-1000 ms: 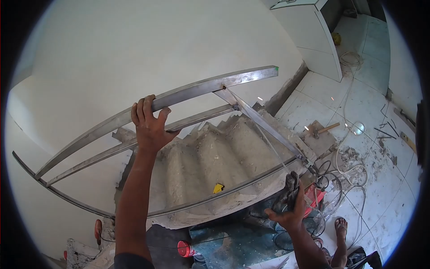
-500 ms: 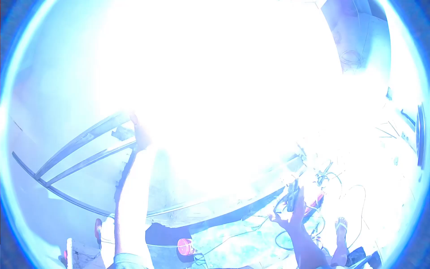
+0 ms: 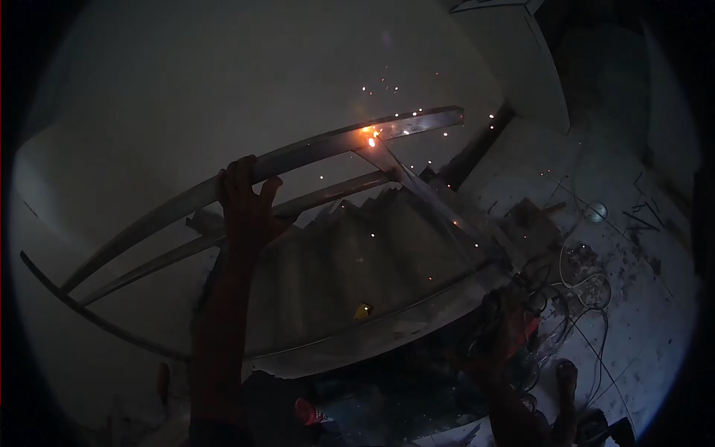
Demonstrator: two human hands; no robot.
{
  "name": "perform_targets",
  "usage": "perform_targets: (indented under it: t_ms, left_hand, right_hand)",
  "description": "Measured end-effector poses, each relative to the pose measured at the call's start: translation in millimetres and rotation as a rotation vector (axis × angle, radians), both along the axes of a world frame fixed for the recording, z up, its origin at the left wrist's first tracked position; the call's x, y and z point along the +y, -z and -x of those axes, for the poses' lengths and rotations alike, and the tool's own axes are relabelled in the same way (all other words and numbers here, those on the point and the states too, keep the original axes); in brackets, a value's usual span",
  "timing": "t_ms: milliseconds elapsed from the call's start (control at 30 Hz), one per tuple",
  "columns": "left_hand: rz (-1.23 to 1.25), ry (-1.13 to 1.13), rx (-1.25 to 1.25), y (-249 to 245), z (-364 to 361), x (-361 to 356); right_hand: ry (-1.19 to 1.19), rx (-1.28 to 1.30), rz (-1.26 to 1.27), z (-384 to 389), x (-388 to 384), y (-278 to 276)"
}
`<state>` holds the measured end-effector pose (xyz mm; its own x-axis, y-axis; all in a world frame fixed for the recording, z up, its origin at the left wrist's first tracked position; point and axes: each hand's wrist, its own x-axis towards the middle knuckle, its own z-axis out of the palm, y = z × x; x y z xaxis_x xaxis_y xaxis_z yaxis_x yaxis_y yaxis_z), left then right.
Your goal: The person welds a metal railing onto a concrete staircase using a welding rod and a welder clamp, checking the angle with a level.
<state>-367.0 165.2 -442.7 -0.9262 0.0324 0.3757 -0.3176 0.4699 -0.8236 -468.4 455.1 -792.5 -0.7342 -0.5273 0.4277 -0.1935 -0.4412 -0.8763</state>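
Note:
My left hand [image 3: 242, 197] reaches up to a curved metal frame, its fingers wrapped over the upper rail [image 3: 298, 156] and its thumb apart on the near side. Orange sparks [image 3: 371, 136] glow on that rail, where a slanting metal bar [image 3: 417, 186] meets it. A second, lower rail [image 3: 328, 195] runs beneath. At the lower right, in deep shade, my right hand [image 3: 480, 361] is closed around a dark tool, which looks like a welding electrode holder [image 3: 491, 305]. Its outline is dim, and I cannot trace the rod clearly to the sparks.
Stair-like folds [image 3: 320, 261] lie behind the frame, with a curved lower edge [image 3: 372, 361] in front. Loose cables [image 3: 596, 328] coil over the littered floor at right, near a foot [image 3: 567, 372]. A red round object [image 3: 305, 411] is low in the middle. A pale panel [image 3: 521, 59] stands upper right.
The white-blue glare that hid most of the frame has gone, leaving a dark scene with a glowing spot and scattered sparks. My left hand stays on the rail; my right hand has barely moved.

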Motion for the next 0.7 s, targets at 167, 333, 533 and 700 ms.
perform_targets:
  t_ms: [167,333,533,700]
  left_hand:
    - [0.025,-0.029,0.002,1,1,2]
    - [0.036,-0.042,0.000,3,3,3]
    - [0.020,-0.070,0.003,3,3,5]
    - [0.027,-0.081,-0.014,1,-1,0]
  right_hand:
    - [0.007,-0.017,0.012,0,-5,6]
    - [0.033,-0.037,-0.038,-6,-9,19]
    - [0.076,0.014,-0.079,-5,-7,19]
    - [0.108,0.077,-0.077,-6,-8,22]
